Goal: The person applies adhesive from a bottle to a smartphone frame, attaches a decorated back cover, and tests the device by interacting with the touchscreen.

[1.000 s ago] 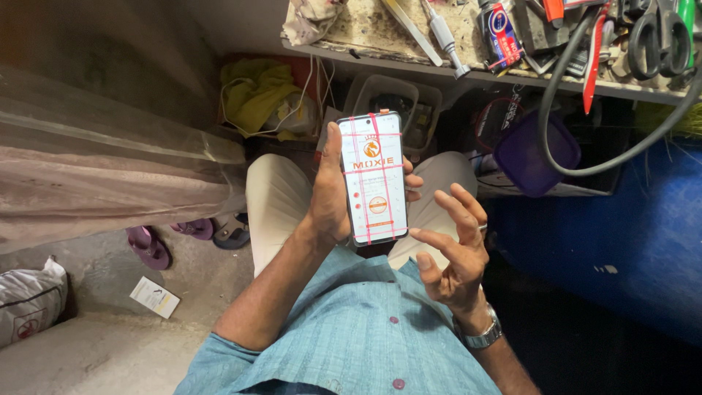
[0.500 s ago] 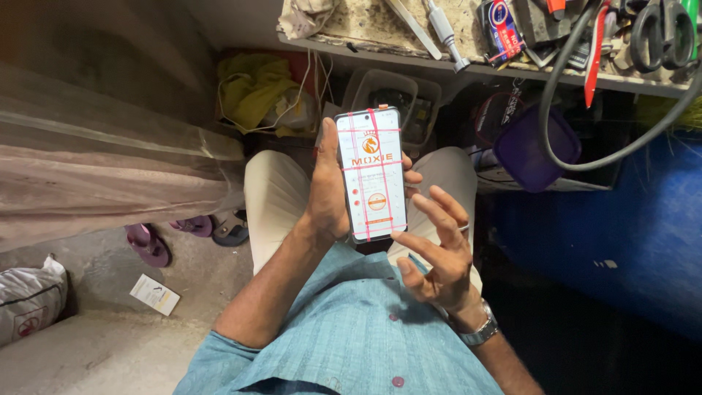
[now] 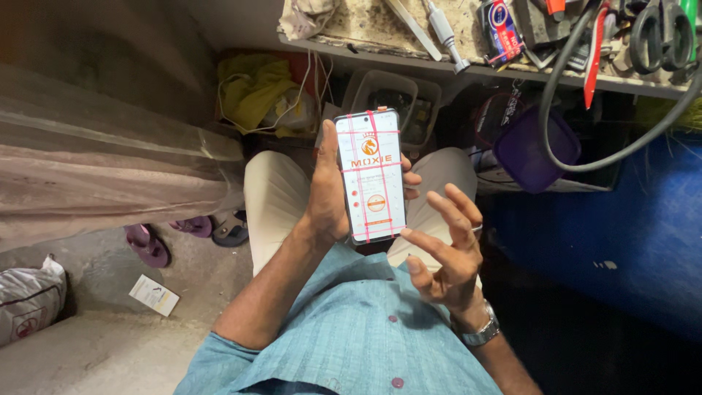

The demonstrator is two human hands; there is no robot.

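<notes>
My left hand (image 3: 327,192) grips a smartphone (image 3: 370,175) upright above my lap, thumb along its left edge and fingertips showing past its right edge. The lit screen is white with an orange emblem, orange buttons and thin red lines crossing it. My right hand (image 3: 446,249) hovers just below and right of the phone, fingers spread and curled, index fingertip close to the phone's lower right corner, holding nothing. A ring is on one finger and a metal wristwatch (image 3: 479,333) on that wrist. I sit in beige trousers and a blue-green shirt.
A cluttered stone shelf (image 3: 409,33) above holds tools, scissors (image 3: 658,33), a can and a thick grey hose (image 3: 585,157). Below it sit a purple lidded tub (image 3: 534,150), plastic trays and a yellow cloth (image 3: 252,91). Sandals (image 3: 146,245), a paper slip and a sack lie on the floor at left.
The right hand has drawn a little away from the screen, to the lower right. The left hand keeps the phone in the same grip; the view has shifted slightly.
</notes>
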